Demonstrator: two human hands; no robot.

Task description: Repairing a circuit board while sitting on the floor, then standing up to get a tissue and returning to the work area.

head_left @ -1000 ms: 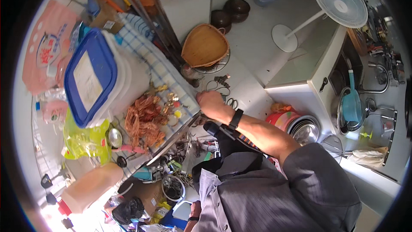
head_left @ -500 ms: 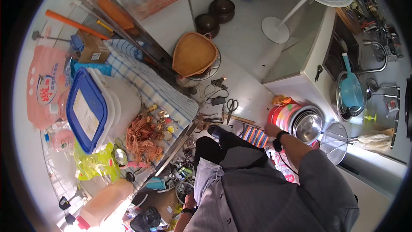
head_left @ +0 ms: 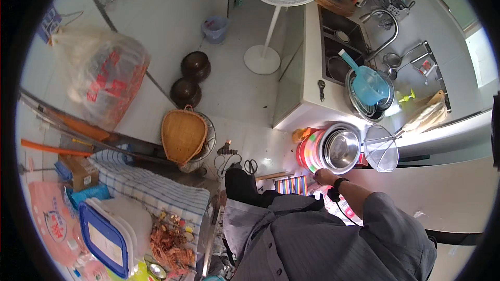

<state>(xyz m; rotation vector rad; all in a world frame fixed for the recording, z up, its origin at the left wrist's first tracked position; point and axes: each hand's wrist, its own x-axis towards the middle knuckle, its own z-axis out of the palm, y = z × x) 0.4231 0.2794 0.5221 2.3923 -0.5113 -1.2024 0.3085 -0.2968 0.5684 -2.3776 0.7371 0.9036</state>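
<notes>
My right hand, with a black band on the wrist, hangs beside a stack of basins. Its fingers point down and away and are mostly hidden, so I cannot make out whether they are closed or hold anything. Just beyond it are the nested metal basins within a red and multicoloured basin. A striped, multicoloured item lies on the floor left of the hand. A black cable hangs from near the wrist. My left hand is out of sight.
A white standing fan stands ahead. Right of it, the sink counter holds a blue strainer. At left, a cloth-covered table bears a blue-lidded container. A woven scoop, two dark pots and scissors are around the floor.
My view and body have turned, so the fan, sink and basins appear further left. My left hand, visible before by the clutter at lower left, has left the view. My right hand remains beside the basins.
</notes>
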